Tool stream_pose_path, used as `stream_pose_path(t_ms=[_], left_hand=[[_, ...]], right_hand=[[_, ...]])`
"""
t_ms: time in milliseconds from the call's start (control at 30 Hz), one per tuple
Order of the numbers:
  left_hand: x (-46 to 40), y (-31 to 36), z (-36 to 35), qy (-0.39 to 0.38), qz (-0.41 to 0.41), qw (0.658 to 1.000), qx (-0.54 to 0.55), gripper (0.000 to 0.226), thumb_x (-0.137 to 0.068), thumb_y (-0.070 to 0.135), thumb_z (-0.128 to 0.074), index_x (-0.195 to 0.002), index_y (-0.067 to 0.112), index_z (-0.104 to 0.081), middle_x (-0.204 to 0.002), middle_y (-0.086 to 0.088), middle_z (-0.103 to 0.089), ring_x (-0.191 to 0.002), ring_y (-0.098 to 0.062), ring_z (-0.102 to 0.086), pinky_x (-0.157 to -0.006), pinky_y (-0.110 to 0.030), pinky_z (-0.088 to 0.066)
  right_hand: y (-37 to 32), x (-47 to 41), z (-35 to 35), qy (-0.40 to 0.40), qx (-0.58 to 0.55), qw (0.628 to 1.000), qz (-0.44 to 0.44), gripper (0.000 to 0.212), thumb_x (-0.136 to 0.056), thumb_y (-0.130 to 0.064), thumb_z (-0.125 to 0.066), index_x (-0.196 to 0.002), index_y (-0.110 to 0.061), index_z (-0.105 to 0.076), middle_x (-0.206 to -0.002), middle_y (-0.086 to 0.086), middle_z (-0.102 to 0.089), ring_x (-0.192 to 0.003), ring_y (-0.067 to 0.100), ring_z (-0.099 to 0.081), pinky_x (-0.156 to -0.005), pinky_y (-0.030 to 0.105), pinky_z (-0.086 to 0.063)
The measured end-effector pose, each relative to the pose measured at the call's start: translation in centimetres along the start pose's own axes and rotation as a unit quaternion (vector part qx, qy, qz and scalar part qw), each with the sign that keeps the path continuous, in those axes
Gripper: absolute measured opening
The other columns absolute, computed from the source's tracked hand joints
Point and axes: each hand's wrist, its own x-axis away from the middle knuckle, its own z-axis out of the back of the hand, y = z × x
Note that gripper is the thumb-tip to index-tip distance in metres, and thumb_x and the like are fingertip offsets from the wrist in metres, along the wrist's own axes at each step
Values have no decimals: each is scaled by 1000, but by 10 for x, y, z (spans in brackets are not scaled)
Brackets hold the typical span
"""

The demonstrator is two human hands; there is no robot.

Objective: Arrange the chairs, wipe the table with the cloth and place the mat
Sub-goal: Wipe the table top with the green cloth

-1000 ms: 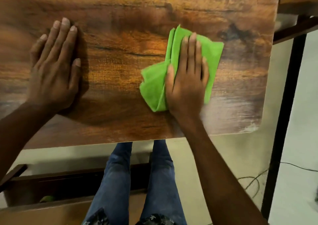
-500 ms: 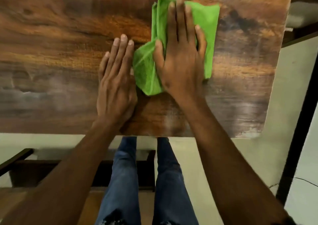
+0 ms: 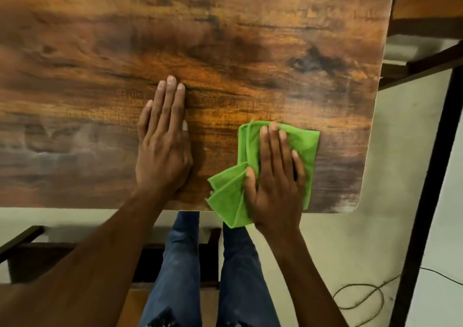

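Note:
The brown wood-grain table (image 3: 225,38) fills the upper part of the head view. A folded green cloth (image 3: 304,146) lies near its front right corner, one fold hanging over the front edge. My right hand (image 3: 275,176) presses flat on the cloth with straight fingers. My left hand (image 3: 164,144) rests flat on the bare tabletop, a short gap to the left of the cloth. No mat is in view.
A wooden chair (image 3: 30,256) stands below the table's front edge at the lower left, behind my legs in blue jeans (image 3: 180,264). Another chair's frame (image 3: 426,13) shows at the upper right. A black post (image 3: 426,189) and a cable (image 3: 360,296) are on the floor at right.
My right hand has dragged the cloth back toward the front right edge of the table. My left hand, which had slid in beside the cloth, now lies apart from it.

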Motion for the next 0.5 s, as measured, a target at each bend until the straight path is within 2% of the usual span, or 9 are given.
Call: stream_pose_path(t_ms=[133,267,333,400,500], left_hand=[[-1,1,1,-18,11,1000,10,60,-115,17,-30,-173,13,-16,-182,-5,-12,-169,-17,-7,-137,-42,-9],[-1,1,2,-34,17,999,22,61,-115,16,-29,-173,13,-14,-182,-5,-9,-169,-17,-4,-137,-49,-14],[-2,2,3,-36,20,999,22,61,-114,16,-29,-173,12,-15,-182,-6,-10,-169,-18,-4,-136,-51,-16],[-1,4,5,-37,22,999,25,60,-114,16,-29,-173,11,-16,-182,-6,-11,-169,-18,-5,-135,-52,-17],[-1,4,5,-24,22,999,25,58,-115,16,-30,-172,9,-22,-181,-8,-16,-169,-20,-10,-135,-51,-18]], right_hand=[[39,-49,8,29,-9,994,-101,70,-110,-42,-33,-173,-21,-13,-181,-2,-12,-168,14,-10,-133,43,-17],[31,-67,8,49,13,986,-160,69,-112,-41,-33,-173,-17,-13,-181,1,-13,-168,17,-10,-133,46,-18],[6,-60,5,31,25,987,-153,69,-113,-44,-29,-173,-14,-14,-182,5,-11,-169,21,-9,-134,48,-18],[-35,-33,1,-7,11,994,-109,73,-112,-48,-28,-173,-12,-11,-182,7,-7,-169,24,-7,-134,50,-17],[-106,16,-11,-48,-4,997,-62,83,-109,-54,-35,-173,-9,-8,-181,12,-3,-169,28,-5,-134,49,-11]])
